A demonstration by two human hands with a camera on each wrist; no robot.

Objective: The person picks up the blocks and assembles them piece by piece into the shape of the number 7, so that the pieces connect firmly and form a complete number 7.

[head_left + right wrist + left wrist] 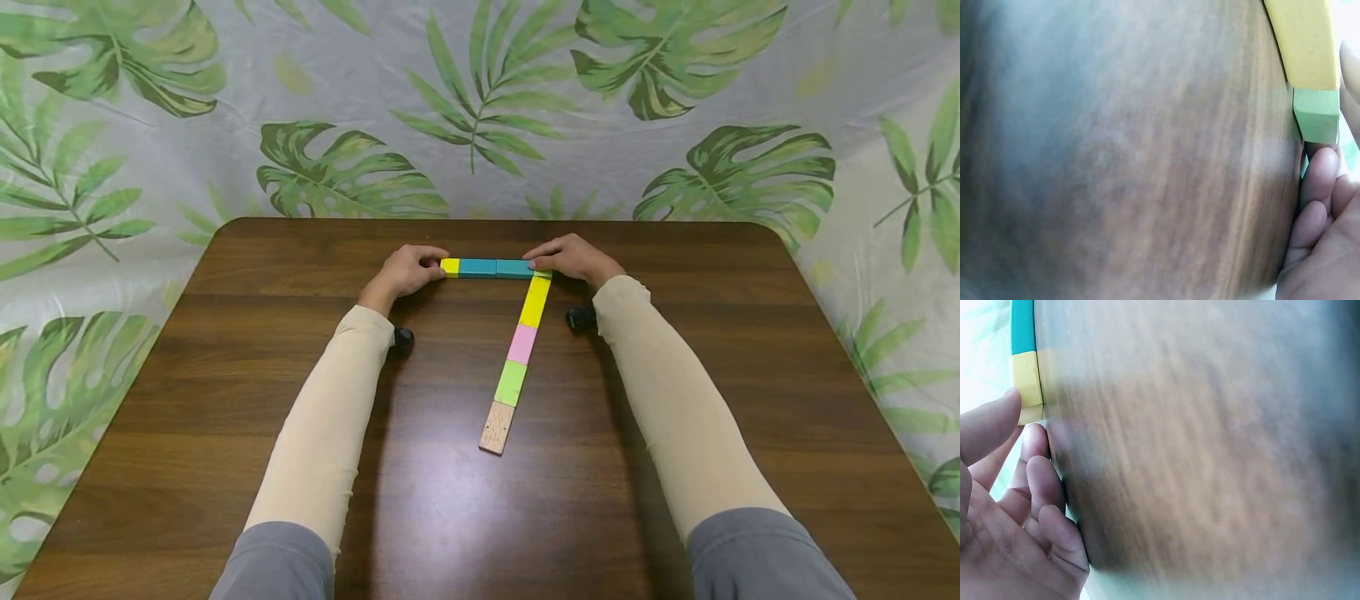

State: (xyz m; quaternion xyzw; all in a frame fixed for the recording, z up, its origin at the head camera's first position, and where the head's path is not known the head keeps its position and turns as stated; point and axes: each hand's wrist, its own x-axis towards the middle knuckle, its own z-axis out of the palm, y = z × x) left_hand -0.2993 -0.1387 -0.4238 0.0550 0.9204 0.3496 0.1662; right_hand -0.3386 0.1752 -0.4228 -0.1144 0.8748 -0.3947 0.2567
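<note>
My left hand (405, 270) pinches the left end of a short row of blocks, its thumb and forefinger at a small yellow block (1027, 380). Two teal blocks (477, 268) continue the row to the right. At the far end, my right hand (576, 257) grips a small green block (1317, 115) with thumb and fingers; part of it is hidden. From this corner a second row slants toward me: a long yellow block (535, 302), a pink block (521, 344), a lime green block (511, 382) and a plain wooden block (497, 427).
All the blocks lie on a brown wooden table (247, 400) with rounded far corners. Behind it hangs a leaf-patterned cloth (517, 192). Black wrist cameras (581, 319) sit beneath both wrists, close to the tabletop.
</note>
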